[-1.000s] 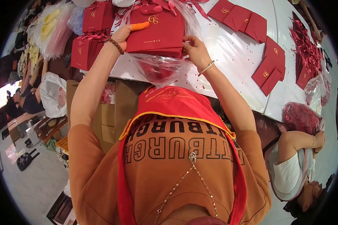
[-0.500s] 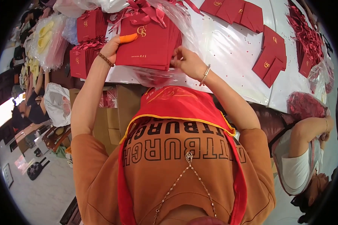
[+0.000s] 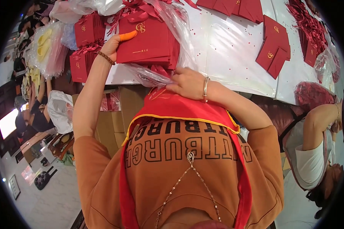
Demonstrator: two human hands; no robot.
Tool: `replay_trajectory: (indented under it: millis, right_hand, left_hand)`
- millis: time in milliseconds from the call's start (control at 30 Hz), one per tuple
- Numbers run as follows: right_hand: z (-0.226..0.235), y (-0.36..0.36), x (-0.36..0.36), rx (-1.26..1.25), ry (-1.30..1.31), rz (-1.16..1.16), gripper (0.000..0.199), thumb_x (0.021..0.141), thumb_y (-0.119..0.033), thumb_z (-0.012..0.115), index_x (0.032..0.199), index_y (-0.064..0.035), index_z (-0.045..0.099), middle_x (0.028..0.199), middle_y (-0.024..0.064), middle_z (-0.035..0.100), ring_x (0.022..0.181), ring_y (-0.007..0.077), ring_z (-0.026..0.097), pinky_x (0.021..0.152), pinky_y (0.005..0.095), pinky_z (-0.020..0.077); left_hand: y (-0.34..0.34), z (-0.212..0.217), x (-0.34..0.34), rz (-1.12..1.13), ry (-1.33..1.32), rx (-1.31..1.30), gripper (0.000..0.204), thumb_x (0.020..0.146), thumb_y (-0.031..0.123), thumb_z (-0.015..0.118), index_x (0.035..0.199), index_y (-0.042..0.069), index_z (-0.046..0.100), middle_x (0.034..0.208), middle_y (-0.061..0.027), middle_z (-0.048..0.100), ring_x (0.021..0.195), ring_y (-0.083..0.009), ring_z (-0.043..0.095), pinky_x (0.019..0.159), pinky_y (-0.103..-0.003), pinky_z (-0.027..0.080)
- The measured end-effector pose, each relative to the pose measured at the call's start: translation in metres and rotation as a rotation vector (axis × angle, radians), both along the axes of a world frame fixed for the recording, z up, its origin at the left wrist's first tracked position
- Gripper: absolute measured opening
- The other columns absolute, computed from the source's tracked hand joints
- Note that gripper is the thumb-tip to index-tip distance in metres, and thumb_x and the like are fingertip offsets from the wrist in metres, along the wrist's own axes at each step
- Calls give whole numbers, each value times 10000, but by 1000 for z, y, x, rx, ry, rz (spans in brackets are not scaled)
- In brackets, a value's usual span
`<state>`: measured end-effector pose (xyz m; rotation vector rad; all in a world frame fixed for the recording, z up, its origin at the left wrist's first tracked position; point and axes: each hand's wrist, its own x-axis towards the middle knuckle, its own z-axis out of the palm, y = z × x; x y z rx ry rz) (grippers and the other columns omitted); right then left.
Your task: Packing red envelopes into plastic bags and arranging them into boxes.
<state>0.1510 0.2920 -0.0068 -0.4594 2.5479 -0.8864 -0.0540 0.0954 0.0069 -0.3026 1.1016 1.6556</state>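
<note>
My left hand (image 3: 111,47), an orange finger cot (image 3: 128,36) on its thumb, grips the left side of a thick stack of red gift bags (image 3: 151,44). The thumb lies over the front bag's face; the other fingers are hidden behind. Red ribbon handles (image 3: 141,16) spread loosely at the stack's far end. A clear plastic bag (image 3: 185,36) runs along the stack's right side and under its near edge. At the table's front edge my right hand (image 3: 187,84) has its fingers closed on the plastic, just below the stack's lower right corner. Its fingertips are partly hidden.
More red gift bags (image 3: 89,31) stand bundled on the left. Flat red bags (image 3: 273,42) lie on the white table (image 3: 229,57) at right, amid red specks. A cardboard box (image 3: 130,108) sits below the table edge. Another person's arm (image 3: 319,122) is at the right.
My right hand has moved from the stack's right edge down toward me and closed on the plastic, pulling it nearer. My left hand and the stack have shifted only slightly.
</note>
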Motion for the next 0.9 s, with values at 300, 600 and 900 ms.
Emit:
replay_trajectory:
  millis: [300, 600, 900]
  right_hand:
    - [-14, -16, 3, -37, 105, -77, 366, 825, -343, 463, 945, -21, 588, 907, 157, 542, 866, 330, 497, 771, 385, 402]
    - [-12, -14, -20, -865, -364, -1043, 497, 834, -405, 463, 1115, 3, 444, 1041, 93, 494, 948, 154, 437, 813, 330, 347]
    - [-51, -39, -53, -1582, -303, -1082, 630, 887, -520, 229, 1303, -52, 289, 1319, 77, 348, 1191, 205, 341, 993, 327, 237]
  left_hand:
    - [1, 5, 5, 9, 23, 28, 267, 809, 88, 560, 1038, -41, 518, 1003, -149, 575, 900, -227, 587, 791, -383, 501]
    - [-1, 0, 6, 3, 22, 47, 275, 811, 71, 547, 1060, -36, 502, 1026, -147, 566, 910, -223, 584, 795, -392, 499]
    - [5, -2, 12, -21, 195, -32, 312, 805, 75, 553, 1102, 8, 483, 1017, -116, 572, 895, -214, 594, 754, -382, 517]
